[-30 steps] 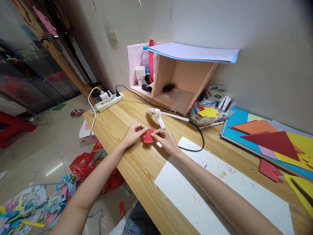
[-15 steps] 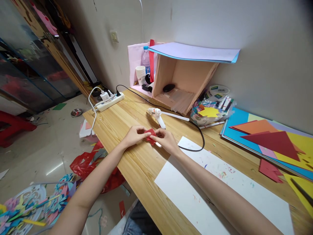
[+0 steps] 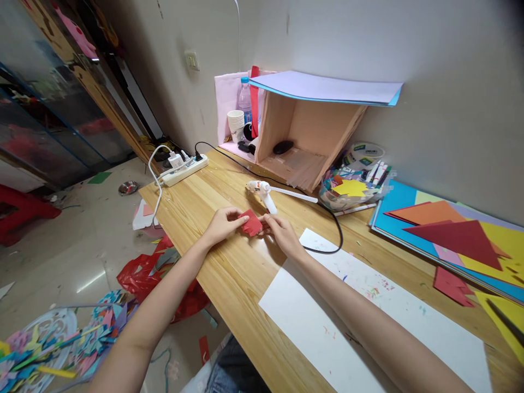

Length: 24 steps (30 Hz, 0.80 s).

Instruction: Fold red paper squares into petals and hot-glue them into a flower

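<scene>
A small piece of red paper (image 3: 250,222) with a notched lower edge is held above the wooden table. My left hand (image 3: 224,225) pinches it from the left, thumb on top and fingers partly hidden behind. At its right edge, my right hand (image 3: 281,233) has its thumb and fingers closed together on the paper's side. Just beyond my hands lies a white hot glue gun (image 3: 262,192) with a long white glue stick (image 3: 293,195) sticking out of its back.
A white paper sheet (image 3: 368,322) lies under my right forearm. Behind stand a cardboard box (image 3: 311,128) and a tub of craft supplies (image 3: 354,191). Coloured paper (image 3: 454,234) is stacked at right. A black cord (image 3: 340,232) loops near my right hand; a power strip (image 3: 180,173) sits at left.
My right hand has shifted slightly right, from over the red paper to its edge. More of the paper's face now shows, and it is turned flatter. My left hand keeps its hold.
</scene>
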### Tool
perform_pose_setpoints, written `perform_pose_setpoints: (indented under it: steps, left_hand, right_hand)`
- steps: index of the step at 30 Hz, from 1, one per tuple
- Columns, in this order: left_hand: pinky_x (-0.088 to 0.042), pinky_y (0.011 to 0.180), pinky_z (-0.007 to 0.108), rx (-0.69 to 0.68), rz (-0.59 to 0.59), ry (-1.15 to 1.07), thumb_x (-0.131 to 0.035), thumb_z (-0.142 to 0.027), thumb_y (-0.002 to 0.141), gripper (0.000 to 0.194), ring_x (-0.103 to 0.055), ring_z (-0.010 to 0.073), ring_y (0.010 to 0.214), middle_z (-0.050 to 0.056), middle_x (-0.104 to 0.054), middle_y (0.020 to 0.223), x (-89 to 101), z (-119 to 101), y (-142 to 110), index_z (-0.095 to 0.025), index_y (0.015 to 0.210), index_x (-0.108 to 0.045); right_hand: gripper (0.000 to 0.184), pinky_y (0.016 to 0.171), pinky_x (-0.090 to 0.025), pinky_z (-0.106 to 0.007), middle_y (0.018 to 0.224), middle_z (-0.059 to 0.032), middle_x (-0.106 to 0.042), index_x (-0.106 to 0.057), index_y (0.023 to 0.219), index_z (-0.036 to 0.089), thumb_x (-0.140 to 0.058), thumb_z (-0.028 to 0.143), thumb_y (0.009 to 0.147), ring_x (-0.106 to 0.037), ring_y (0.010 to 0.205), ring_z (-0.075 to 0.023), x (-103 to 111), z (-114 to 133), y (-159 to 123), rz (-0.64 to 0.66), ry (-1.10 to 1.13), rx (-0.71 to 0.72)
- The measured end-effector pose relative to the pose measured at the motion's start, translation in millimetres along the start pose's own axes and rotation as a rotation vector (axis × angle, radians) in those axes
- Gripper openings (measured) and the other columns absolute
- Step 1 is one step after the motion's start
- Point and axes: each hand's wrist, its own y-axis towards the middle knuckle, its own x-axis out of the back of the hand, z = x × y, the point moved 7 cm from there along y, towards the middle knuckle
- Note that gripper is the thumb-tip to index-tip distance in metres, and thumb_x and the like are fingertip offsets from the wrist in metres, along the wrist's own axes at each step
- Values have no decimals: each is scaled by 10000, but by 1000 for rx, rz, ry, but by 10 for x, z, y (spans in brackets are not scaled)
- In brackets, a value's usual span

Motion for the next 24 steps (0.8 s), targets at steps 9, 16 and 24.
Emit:
perform_pose_setpoints:
  steps: [9,16,24]
  left_hand:
    - [-472,631,251,61,-125,-107,-713,-371,581,322,-605,144,645,46,-655,726,85,73,16,-118,749,-607]
    - [-465,612,224,37,-86,-101,-676,-278,581,312,-588,120,649,5,-602,735,67,22,5,-139,819,-530]
    - [-442,662,230,60,127,-116,-476,-368,757,276,-580,149,752,33,-630,816,-27,-25,-47,-146,830,-622]
  right_hand:
    - [382,611,-514,-285,771,-35,-612,-534,908,151,-696,365,637,-598,660,-138,-56,-9,-17,20,-6,42]
    - [269,640,-510,-288,794,-57,-636,-579,909,136,-556,356,755,-599,674,-142,-46,-5,-29,-9,-48,55]
    - [232,639,-461,-258,779,-34,-652,-627,878,166,-440,283,805,-591,677,-142,-71,158,-18,44,-411,174]
